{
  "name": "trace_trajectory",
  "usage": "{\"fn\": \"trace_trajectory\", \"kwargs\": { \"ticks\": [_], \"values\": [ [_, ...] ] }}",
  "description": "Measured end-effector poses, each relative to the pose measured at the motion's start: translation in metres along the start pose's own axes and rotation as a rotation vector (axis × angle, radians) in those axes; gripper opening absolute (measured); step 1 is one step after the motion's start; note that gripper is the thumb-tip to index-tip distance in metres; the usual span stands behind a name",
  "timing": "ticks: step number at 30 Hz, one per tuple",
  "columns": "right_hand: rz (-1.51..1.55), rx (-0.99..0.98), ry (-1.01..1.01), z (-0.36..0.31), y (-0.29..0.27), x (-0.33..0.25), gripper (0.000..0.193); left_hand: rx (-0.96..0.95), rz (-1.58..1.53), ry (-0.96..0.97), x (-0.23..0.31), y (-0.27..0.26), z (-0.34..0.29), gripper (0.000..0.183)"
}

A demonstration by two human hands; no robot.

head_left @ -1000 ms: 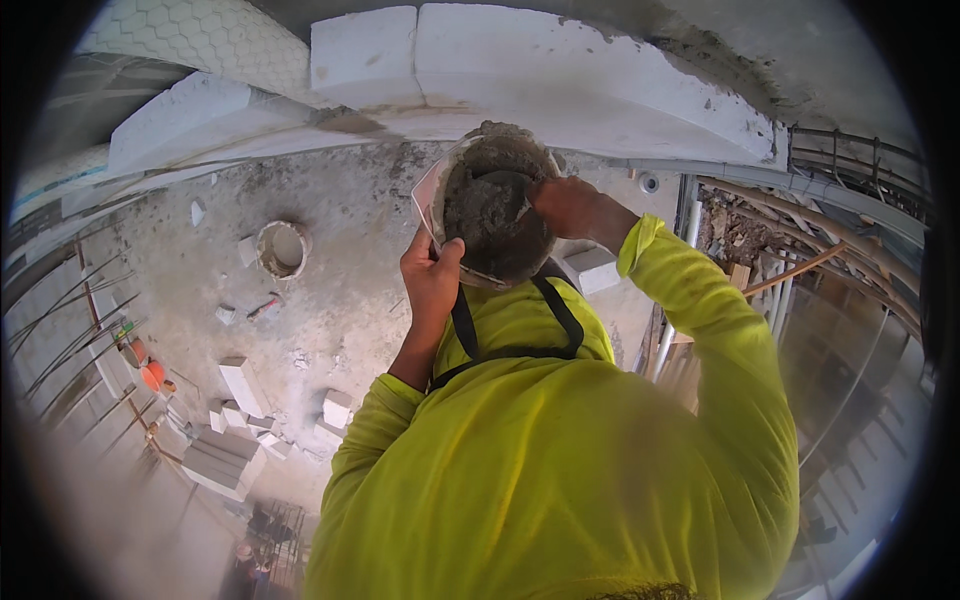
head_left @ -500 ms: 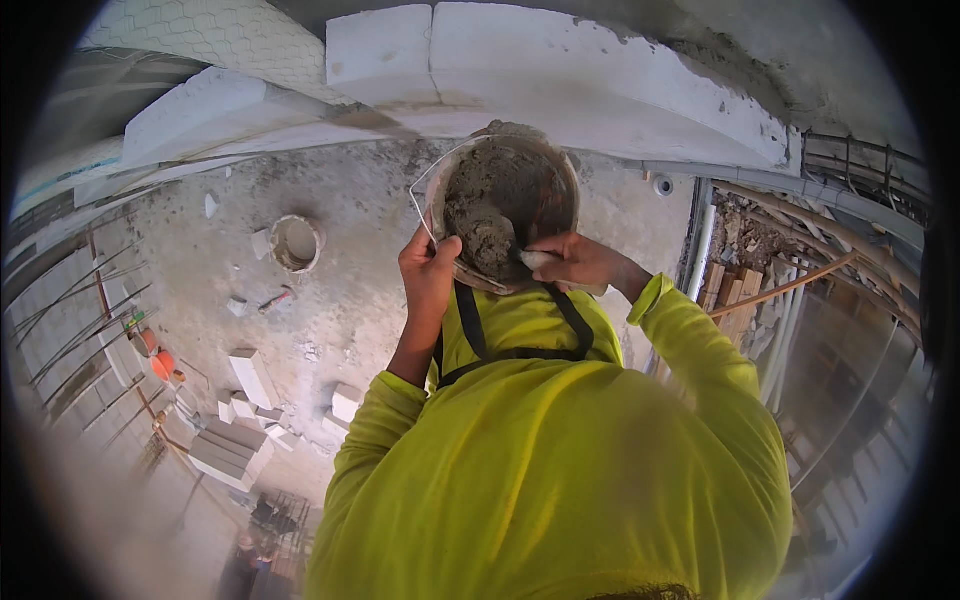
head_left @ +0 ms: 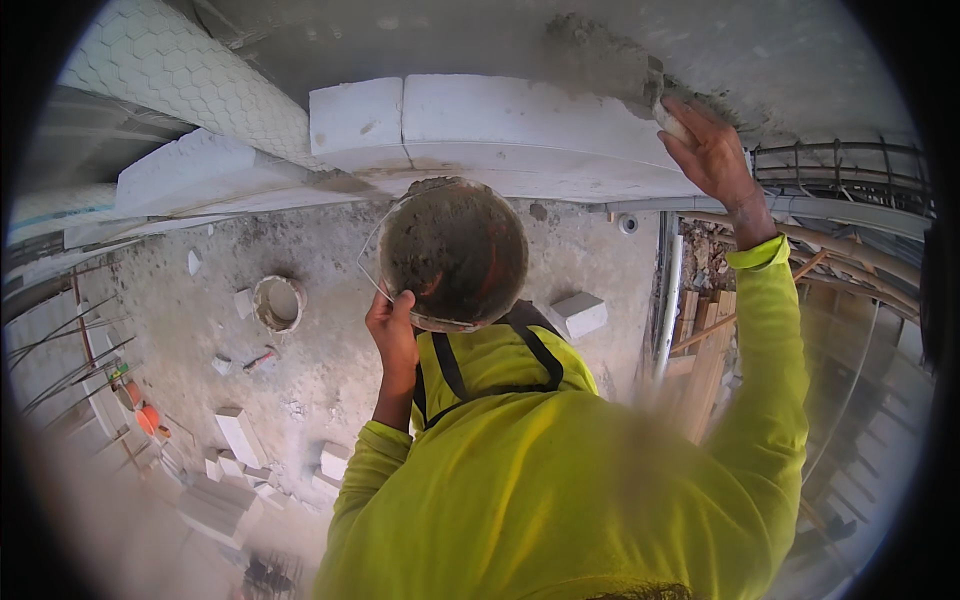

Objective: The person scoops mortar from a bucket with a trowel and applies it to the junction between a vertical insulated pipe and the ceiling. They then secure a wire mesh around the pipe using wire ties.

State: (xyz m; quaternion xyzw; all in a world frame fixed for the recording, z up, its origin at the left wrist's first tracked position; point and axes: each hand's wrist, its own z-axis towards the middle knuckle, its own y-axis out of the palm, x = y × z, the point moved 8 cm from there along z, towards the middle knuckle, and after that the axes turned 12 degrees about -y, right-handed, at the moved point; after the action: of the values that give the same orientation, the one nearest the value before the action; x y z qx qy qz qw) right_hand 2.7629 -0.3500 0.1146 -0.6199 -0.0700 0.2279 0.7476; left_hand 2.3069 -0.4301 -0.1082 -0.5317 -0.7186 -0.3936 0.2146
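A bucket with grey mortar inside is tilted in front of my body. The fingers of my left hand close on its near left rim, beside the wire handle. Out to the upper right, my right hand is wrapped round the pale handle of a trowel. The trowel's blade is mostly hidden in wet mortar along the top of the white block wall. My right hand is just above the wall's right end.
A smaller bucket stands on the concrete floor to the left, near a red-handled tool. White blocks lie lower left, and one block lies right of the bucket. Timber planks and steel bars are at the right.
My right hand has moved from inside the bucket up and right to the wall top with the trowel. Less mortar shows in the bucket, which sits slightly lower and left in view.
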Motion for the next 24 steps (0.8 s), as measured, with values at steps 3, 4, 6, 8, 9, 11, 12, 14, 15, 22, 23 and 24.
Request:
{"fn": "trace_trajectory", "kwargs": {
  "ticks": [3,4,6,8,9,11,12,14,15,22,23,24],
  "values": [
    [-0.153,0.011,0.019,-0.001,0.002,0.006,0.042,-0.012,0.006,0.012,0.005,0.003,0.000,0.046],
    [-0.141,0.008,0.043,0.000,0.005,0.003,0.042,-0.006,0.008,0.026,0.004,0.002,-0.002,0.046],
    [-0.029,0.009,-0.018,0.001,0.013,-0.032,0.041,0.008,0.015,0.037,0.003,0.000,0.000,0.045],
    [0.088,-0.125,-0.039,-0.009,0.037,-0.078,0.042,0.018,0.032,0.017,-0.001,-0.004,0.000,0.044],
    [0.143,-0.247,-0.035,-0.016,0.057,-0.097,0.043,0.013,0.037,0.012,-0.001,-0.002,0.003,0.044],
    [0.246,-0.416,-0.219,-0.035,0.107,-0.136,0.042,0.013,0.041,0.000,-0.001,-0.002,0.005,0.043],
    [0.300,-0.551,-0.228,-0.045,0.128,-0.153,0.039,0.009,0.042,0.007,0.001,0.000,0.005,0.043],
    [0.187,-0.783,-0.307,-0.062,0.177,-0.171,0.040,0.002,0.049,0.027,0.003,0.010,0.006,0.043],
    [0.147,-0.726,-0.276,-0.055,0.188,-0.171,0.040,0.028,0.040,0.026,0.006,0.016,0.002,0.042],
    [-0.002,-0.733,-0.221,-0.020,0.242,-0.171,0.047,-0.004,0.287,0.092,0.014,0.052,-0.004,0.045],
    [0.008,-0.871,-0.278,-0.034,0.246,-0.186,0.048,0.001,0.289,0.079,0.011,0.054,-0.005,0.046],
    [0.017,-1.006,-0.343,-0.044,0.250,-0.198,0.049,0.014,0.289,0.068,0.008,0.055,-0.005,0.047]
  ]
}}
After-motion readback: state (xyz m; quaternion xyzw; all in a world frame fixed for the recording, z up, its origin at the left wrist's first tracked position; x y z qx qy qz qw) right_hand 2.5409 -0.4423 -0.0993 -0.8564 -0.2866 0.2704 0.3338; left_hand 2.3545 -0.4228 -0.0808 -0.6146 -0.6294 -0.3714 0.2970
